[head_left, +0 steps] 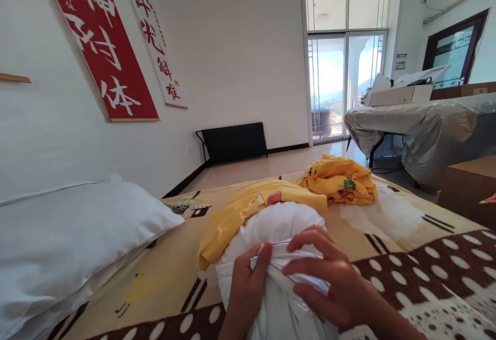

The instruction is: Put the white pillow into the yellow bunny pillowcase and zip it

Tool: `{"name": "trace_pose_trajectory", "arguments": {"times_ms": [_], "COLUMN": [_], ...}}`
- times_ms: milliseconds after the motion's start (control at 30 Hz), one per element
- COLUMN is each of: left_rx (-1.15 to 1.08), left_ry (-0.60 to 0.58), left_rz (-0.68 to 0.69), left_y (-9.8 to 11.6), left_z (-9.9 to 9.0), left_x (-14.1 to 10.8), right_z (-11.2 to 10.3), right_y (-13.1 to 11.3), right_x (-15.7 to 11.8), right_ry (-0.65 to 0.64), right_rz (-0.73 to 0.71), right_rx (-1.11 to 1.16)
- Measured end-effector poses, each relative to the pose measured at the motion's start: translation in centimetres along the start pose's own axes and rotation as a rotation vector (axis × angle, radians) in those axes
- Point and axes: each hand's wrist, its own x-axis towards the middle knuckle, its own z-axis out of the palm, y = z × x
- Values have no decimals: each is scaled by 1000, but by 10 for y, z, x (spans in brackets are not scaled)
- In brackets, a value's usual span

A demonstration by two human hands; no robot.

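Observation:
A white pillow (287,217) lies in front of me on the bed, its far end bulging out of a bunched white pillowcase (271,304). My left hand (248,283) pinches the pillowcase's gathered edge between thumb and fingers. Over the right side of that edge is my right hand (325,273), fingers curved and spread apart; whether its fingertips touch the cloth I cannot tell. A yellow pillowcase (228,216) with a red print is draped around the pillow's far end. Beyond it rests a crumpled heap of yellow cloth (337,180).
Another white pillow (77,242) lies at the left. A patterned blanket (166,278) covers the bed. Past the bed are a black folded frame (234,141) against the wall, a plastic-covered table (411,118) with boxes, and a brown box (465,190) at the right.

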Motion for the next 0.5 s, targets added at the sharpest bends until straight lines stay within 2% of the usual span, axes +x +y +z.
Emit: {"name": "trace_pose_trajectory", "arguments": {"times_ms": [67,100,167,233,300,367,433,500], "left_rx": [-54,-78,-142,-218,-288,-331,-353,-372], "left_ry": [-38,-48,8,133,260,362,430,453], "left_rz": [-66,-80,-70,-41,-14,-5,-12,-33], "left_y": [0,1,6,13,18,20,19,18], "left_z": [-5,-8,-13,-18,-23,-29,-34,-37], "left_x": [11,14,16,13,8,6,8,12], "right_z": [7,16,44,76,107,132,147,151], "right_y": [-17,-24,-32,-35,-32,-29,-25,-24], "right_x": [-4,-9,-23,-40,-54,-61,-60,-55], "right_ry": [-114,-127,-92,-100,-185,-295,-414,-475], "right_rz": [-200,-247,-235,-191,-196,-171,-100,-46], "right_rx": [-107,-210,-465,-614,-613,-518,-362,-243]}}
